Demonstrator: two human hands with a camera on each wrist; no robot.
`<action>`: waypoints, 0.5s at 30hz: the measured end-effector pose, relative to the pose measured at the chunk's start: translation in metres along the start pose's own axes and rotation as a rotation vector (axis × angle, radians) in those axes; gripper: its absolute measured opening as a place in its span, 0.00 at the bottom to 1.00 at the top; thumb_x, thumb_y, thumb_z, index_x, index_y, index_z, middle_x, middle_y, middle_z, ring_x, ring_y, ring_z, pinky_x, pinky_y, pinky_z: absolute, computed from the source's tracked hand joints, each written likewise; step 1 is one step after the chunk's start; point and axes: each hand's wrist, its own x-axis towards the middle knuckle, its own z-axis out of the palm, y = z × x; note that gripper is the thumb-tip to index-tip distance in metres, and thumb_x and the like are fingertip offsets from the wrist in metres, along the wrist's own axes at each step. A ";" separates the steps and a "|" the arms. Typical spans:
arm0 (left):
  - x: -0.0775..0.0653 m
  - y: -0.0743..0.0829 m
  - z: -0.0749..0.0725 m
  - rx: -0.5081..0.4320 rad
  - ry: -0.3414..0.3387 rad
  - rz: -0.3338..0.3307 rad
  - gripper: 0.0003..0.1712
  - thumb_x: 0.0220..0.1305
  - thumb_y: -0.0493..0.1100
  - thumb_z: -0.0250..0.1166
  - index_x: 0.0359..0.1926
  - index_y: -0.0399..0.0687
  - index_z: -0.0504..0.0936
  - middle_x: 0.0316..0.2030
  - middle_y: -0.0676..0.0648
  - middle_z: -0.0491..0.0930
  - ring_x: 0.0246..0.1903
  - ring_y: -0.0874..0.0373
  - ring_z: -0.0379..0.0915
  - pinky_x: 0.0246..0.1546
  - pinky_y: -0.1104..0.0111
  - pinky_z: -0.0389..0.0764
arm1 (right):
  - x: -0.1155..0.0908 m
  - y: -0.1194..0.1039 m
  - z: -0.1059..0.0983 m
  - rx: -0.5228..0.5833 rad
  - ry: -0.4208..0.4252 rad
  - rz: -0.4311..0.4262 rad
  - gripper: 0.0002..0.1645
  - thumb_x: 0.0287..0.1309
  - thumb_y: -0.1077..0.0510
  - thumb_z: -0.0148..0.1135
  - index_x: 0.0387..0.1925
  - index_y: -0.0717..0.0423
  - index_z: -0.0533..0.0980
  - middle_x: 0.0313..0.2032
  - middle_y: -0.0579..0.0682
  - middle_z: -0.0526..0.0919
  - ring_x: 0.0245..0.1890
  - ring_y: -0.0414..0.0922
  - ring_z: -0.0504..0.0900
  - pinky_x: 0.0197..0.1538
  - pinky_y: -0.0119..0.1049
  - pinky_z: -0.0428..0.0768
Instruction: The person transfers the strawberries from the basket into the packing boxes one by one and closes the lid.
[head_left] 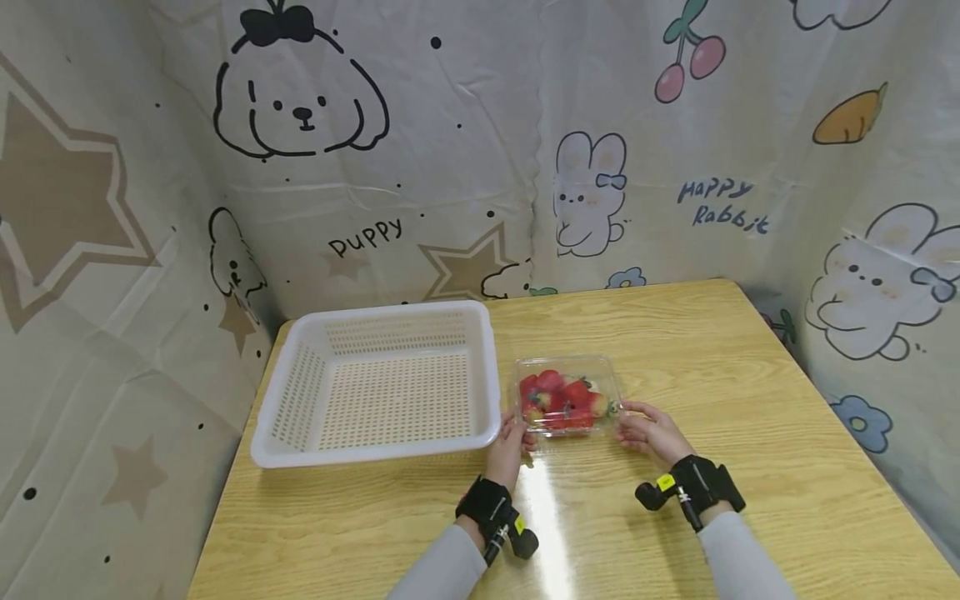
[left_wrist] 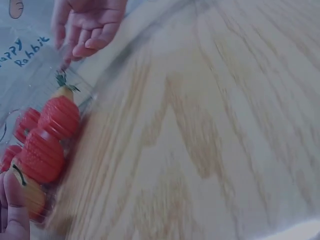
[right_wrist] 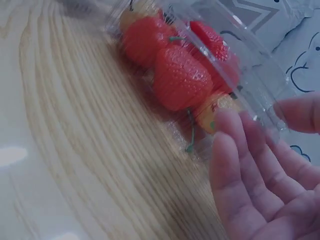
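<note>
A clear plastic box of red strawberries lies near the middle of the table, between both hands. Some fruits inside look yellowish, one with a dark stem. At the box's near left corner, my left hand grips it, thumb at the side and fingers by the front edge; only a part of that hand shows in the left wrist view. My right hand holds the opposite end. In the right wrist view its thumb and fingers are on either side of the box's corner.
A white basket with a perforated bottom stands left of the box, its rim close to the left hand. The wood-grain table extends to the right. Behind and on both sides hangs a printed curtain.
</note>
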 end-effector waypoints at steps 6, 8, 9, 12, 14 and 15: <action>0.012 -0.025 -0.002 -0.016 0.041 0.068 0.19 0.59 0.43 0.58 0.46 0.36 0.64 0.21 0.46 0.77 0.19 0.59 0.75 0.19 0.71 0.74 | -0.001 0.000 0.001 0.087 -0.019 0.012 0.31 0.58 0.58 0.58 0.58 0.68 0.59 0.31 0.49 0.83 0.33 0.41 0.83 0.40 0.33 0.79; 0.007 -0.015 0.000 0.010 0.063 0.040 0.17 0.59 0.41 0.56 0.45 0.36 0.64 0.19 0.48 0.77 0.17 0.61 0.74 0.17 0.74 0.71 | -0.001 -0.002 0.003 0.064 0.021 0.046 0.33 0.59 0.59 0.57 0.60 0.70 0.55 0.30 0.48 0.83 0.33 0.40 0.83 0.41 0.33 0.79; -0.001 -0.001 0.004 0.036 0.091 -0.015 0.18 0.58 0.39 0.55 0.46 0.32 0.64 0.19 0.47 0.76 0.17 0.61 0.73 0.18 0.74 0.70 | -0.001 -0.003 0.003 0.061 0.024 0.051 0.32 0.60 0.61 0.55 0.60 0.71 0.54 0.30 0.48 0.83 0.33 0.40 0.83 0.41 0.33 0.79; -0.011 0.018 0.007 0.039 0.097 -0.041 0.16 0.59 0.34 0.53 0.46 0.29 0.63 0.18 0.51 0.74 0.15 0.64 0.70 0.19 0.75 0.71 | -0.002 -0.005 0.004 0.060 0.026 0.060 0.26 0.62 0.63 0.51 0.58 0.69 0.56 0.30 0.48 0.83 0.33 0.40 0.83 0.42 0.33 0.79; -0.012 0.020 0.007 0.032 0.093 -0.048 0.16 0.59 0.33 0.53 0.47 0.29 0.63 0.19 0.51 0.73 0.15 0.64 0.69 0.21 0.74 0.72 | -0.002 -0.005 0.004 0.056 0.024 0.063 0.22 0.62 0.64 0.51 0.56 0.65 0.59 0.30 0.47 0.83 0.33 0.40 0.82 0.42 0.34 0.79; -0.011 0.018 0.006 0.035 0.090 -0.028 0.17 0.59 0.34 0.53 0.47 0.28 0.62 0.19 0.49 0.73 0.15 0.64 0.70 0.21 0.73 0.73 | -0.002 -0.005 0.004 0.056 0.021 0.064 0.20 0.62 0.64 0.51 0.55 0.63 0.60 0.30 0.47 0.83 0.33 0.40 0.82 0.43 0.34 0.79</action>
